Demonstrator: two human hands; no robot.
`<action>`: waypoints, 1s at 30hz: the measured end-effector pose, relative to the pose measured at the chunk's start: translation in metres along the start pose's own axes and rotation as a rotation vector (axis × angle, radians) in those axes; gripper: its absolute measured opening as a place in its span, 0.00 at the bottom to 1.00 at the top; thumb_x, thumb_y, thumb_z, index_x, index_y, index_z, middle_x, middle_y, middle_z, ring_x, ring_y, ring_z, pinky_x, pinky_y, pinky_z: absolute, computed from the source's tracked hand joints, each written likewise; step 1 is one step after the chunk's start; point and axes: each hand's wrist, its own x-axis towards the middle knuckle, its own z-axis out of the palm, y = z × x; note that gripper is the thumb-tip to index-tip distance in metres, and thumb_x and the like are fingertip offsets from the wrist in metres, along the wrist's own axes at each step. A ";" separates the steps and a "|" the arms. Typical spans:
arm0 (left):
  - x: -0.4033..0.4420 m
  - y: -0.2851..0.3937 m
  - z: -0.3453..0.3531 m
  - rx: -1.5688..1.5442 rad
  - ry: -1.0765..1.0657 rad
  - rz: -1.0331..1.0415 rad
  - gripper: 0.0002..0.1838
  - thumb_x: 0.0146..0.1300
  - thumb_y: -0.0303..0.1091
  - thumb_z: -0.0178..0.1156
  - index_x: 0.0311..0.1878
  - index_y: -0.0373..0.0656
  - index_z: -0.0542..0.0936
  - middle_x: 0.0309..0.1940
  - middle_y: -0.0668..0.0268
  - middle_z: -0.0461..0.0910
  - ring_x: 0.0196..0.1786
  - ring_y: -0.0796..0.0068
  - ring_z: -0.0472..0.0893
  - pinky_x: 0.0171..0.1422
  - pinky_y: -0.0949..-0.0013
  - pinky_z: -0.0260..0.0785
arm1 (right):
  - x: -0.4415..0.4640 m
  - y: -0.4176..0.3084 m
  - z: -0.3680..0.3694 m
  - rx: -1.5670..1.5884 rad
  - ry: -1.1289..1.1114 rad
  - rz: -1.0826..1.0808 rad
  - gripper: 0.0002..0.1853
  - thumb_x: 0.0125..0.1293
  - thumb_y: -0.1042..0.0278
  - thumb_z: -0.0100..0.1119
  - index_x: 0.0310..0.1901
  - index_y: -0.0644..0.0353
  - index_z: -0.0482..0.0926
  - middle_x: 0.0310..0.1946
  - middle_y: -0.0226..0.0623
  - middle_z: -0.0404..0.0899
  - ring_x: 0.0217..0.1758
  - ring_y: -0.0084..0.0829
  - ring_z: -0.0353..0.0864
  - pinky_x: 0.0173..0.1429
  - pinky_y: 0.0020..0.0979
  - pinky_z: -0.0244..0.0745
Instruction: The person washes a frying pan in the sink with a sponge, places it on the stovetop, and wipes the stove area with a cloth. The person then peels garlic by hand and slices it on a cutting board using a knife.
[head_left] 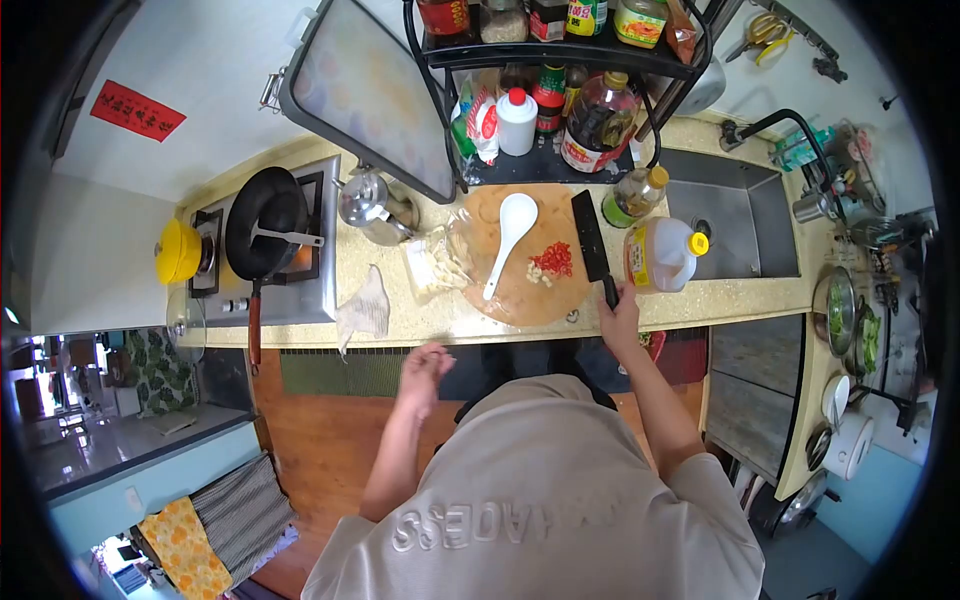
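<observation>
My right hand (620, 312) grips the black handle of a cleaver (590, 238), whose dark blade points away from me along the right edge of the round wooden cutting board (550, 300). My left hand (427, 375) hangs in front of the counter edge, fingers curled in, with nothing showing in them. On the board lie a white spoon (514, 228), a small heap of chopped red chili (555, 258) and some chopped pale bits, perhaps garlic (537, 273). Left of the board is a clear bag of pale pieces (437, 265).
A wok (265, 215) with a ladle sits on the stove. Nearby are a metal kettle (375, 208) and a crumpled cloth (365, 305). A yellow-capped jug (662, 256) and an oil bottle (634, 196) stand before the sink (740, 215). A condiment rack (560, 60) overhangs the back.
</observation>
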 end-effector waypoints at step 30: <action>0.072 -0.047 0.131 0.891 -0.211 1.089 0.07 0.56 0.22 0.67 0.38 0.37 0.81 0.35 0.58 0.82 0.38 0.62 0.83 0.43 0.68 0.75 | -0.064 -0.030 -0.039 -0.386 -0.478 -0.263 0.13 0.69 0.62 0.52 0.48 0.60 0.74 0.33 0.50 0.81 0.37 0.52 0.82 0.40 0.49 0.76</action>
